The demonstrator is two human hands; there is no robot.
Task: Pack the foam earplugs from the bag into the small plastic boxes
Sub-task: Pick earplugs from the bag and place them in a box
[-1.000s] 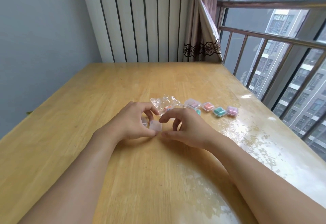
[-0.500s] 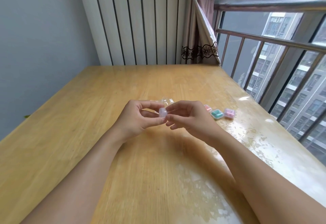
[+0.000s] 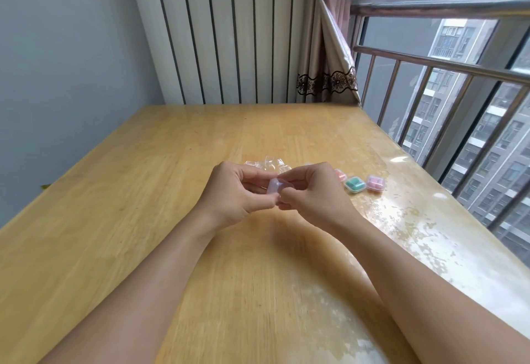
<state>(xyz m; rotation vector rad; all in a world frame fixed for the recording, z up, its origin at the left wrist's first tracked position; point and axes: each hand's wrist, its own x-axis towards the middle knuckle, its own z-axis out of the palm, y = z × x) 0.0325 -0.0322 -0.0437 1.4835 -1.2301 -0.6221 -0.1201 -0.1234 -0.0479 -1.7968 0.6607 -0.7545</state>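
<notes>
The small plastic box (image 3: 274, 186) is showing as a translucent, pale, rounded-corner case, slightly blurred, raised above the wooden table (image 3: 143, 220). The left hand (image 3: 233, 194) and right hand (image 3: 314, 193) are meeting together, both pinching it. Behind them the crinkled clear bag (image 3: 266, 162) is lying on the glossy tabletop. To the right, a teal-filled box (image 3: 355, 184) and a pink-filled box (image 3: 375, 183) are sitting side by side.

Wooden table (image 3: 172, 220), grey wall (image 3: 71, 62), railed window (image 3: 459, 105) (daylight), curtain (image 3: 329, 76)
</notes>
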